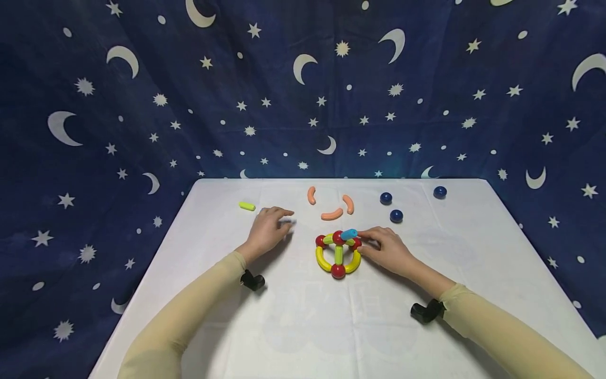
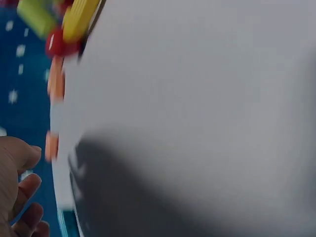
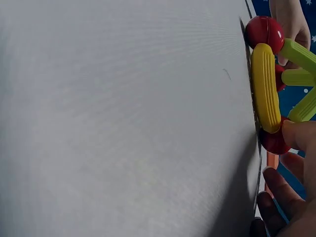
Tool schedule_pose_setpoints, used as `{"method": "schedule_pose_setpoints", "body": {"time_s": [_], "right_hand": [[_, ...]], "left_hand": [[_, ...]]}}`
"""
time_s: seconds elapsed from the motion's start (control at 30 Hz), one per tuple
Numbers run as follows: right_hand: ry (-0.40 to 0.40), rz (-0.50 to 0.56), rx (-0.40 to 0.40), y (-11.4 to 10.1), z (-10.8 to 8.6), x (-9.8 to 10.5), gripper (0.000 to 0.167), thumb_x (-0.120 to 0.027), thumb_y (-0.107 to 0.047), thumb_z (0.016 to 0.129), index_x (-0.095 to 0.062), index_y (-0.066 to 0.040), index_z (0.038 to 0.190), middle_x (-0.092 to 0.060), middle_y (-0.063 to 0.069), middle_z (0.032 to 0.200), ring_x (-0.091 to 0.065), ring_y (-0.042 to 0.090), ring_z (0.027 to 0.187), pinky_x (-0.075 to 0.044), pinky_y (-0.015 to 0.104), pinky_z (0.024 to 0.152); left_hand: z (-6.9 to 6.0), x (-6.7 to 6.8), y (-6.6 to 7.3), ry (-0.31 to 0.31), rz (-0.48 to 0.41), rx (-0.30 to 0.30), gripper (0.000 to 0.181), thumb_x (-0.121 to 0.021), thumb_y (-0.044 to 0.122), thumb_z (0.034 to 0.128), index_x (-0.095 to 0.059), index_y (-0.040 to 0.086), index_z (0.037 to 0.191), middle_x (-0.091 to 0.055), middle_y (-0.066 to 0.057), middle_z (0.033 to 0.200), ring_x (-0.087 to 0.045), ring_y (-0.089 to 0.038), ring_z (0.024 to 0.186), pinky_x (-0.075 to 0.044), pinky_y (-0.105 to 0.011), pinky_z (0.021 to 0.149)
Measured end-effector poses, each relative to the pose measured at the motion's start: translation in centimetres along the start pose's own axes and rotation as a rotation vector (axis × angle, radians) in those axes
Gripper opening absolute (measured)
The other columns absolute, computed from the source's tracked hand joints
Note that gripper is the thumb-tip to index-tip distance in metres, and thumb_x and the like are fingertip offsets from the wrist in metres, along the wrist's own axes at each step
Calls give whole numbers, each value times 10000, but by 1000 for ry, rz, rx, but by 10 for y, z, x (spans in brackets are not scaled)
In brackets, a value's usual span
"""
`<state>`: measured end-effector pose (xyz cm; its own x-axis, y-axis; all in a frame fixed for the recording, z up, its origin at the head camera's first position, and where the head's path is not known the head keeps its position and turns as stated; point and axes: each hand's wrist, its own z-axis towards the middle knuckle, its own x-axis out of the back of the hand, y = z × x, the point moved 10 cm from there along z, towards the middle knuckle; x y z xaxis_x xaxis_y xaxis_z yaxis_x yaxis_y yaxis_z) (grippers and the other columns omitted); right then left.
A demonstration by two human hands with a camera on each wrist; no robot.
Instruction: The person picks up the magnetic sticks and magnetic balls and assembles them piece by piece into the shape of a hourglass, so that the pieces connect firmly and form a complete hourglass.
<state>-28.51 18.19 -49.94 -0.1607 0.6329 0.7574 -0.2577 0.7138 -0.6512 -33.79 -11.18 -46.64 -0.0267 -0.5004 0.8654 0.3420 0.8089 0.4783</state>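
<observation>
A built frame of red balls, curved yellow rods [image 1: 322, 261] and straight green rods [image 1: 339, 255] stands on the table, with a blue rod [image 1: 349, 234] sticking out from its top ball. My right hand [image 1: 389, 251] pinches the red ball [image 3: 274, 141] at the frame's right corner between thumb and index finger; the other fingers spread loosely behind. Left of the frame, apart from it, my left hand [image 1: 271, 229] hovers over the table with fingers loosely bent and holding nothing. A green rod [image 1: 247, 206] lies just beyond it.
Curved orange rods [image 1: 332, 214] lie behind the frame. Dark blue balls [image 1: 396, 216] sit to the back right, one farther out. The white table [image 1: 293, 326] ends at a dark blue star-and-moon cloth [image 1: 274, 105].
</observation>
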Motion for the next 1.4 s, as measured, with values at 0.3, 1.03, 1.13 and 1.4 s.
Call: {"method": "schedule_pose_setpoints", "body": {"time_s": [0.3, 1.03, 1.13, 1.4], "right_hand": [[-18, 1, -24, 2, 1, -1, 419, -735, -357, 950, -698, -164, 1320, -669, 6, 1223, -512, 265, 1190, -394, 519, 990], [-28, -16, -17, 5, 3, -5, 428, -736, -391, 952, -706, -165, 1314, -659, 5, 1214, -503, 295, 1208, -395, 545, 996], [-32, -19, -22, 5, 3, -5, 425, -733, -393, 953, -706, -174, 1315, -655, 6, 1214, -501, 293, 1206, -399, 543, 992], [-34, -15, -26, 5, 3, -5, 440, -728, -406, 951, -706, -159, 1314, -654, 21, 1225, -499, 298, 1194, -395, 549, 989]], "left_hand": [[14, 21, -49, -8, 148, 112, 374, -650, 248, 1005, -659, 166, 1370, -604, -97, 1390, -450, -383, 1316, -339, -533, 1085], [10, 15, -57, -71, 197, 129, 351, -660, 314, 1015, -701, 124, 1307, -668, -125, 1249, -561, -355, 1166, -430, -520, 966], [9, 13, -48, -59, 49, 113, 345, -650, 297, 1023, -692, 100, 1304, -674, -125, 1213, -593, -328, 1118, -452, -502, 960], [6, -7, -9, -75, -555, 109, 335, -689, 276, 1003, -655, 83, 1275, -712, -40, 1122, -625, -237, 1060, -503, -414, 906]]}}
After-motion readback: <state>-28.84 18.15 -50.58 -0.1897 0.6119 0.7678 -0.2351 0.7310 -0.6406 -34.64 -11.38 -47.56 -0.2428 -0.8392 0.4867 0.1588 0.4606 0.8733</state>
